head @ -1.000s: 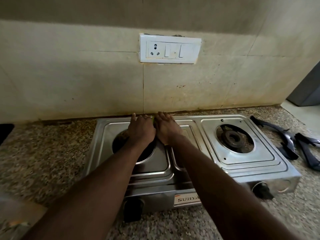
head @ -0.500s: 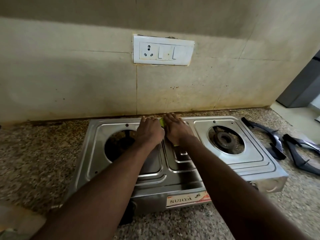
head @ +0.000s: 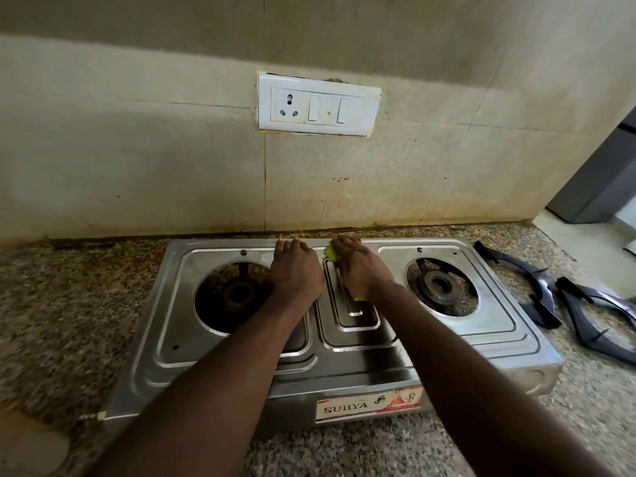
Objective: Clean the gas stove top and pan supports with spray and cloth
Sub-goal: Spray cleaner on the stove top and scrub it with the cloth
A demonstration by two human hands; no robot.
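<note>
A steel two-burner gas stove (head: 406,352) stands on the counter with its pan supports off. My left hand (head: 296,270) rests flat on the stove top at the back edge, just right of the left burner (head: 237,294). My right hand (head: 358,266) presses a yellow-green cloth (head: 331,251) onto the ridged centre panel; the cloth shows only beside the thumb and under the wrist. Two dark pan supports (head: 537,287) (head: 599,315) lie on the counter to the right of the stove. No spray bottle is in view.
The speckled granite counter (head: 69,304) runs along a stained tiled wall with a white socket plate (head: 318,104). A grey appliance (head: 599,187) stands at the far right. A pale blurred object (head: 31,449) sits at the bottom left corner.
Both hands have slid right along the stove's back edge, from over the left burner toward the centre panel. More of the cloth now shows under my right hand.
</note>
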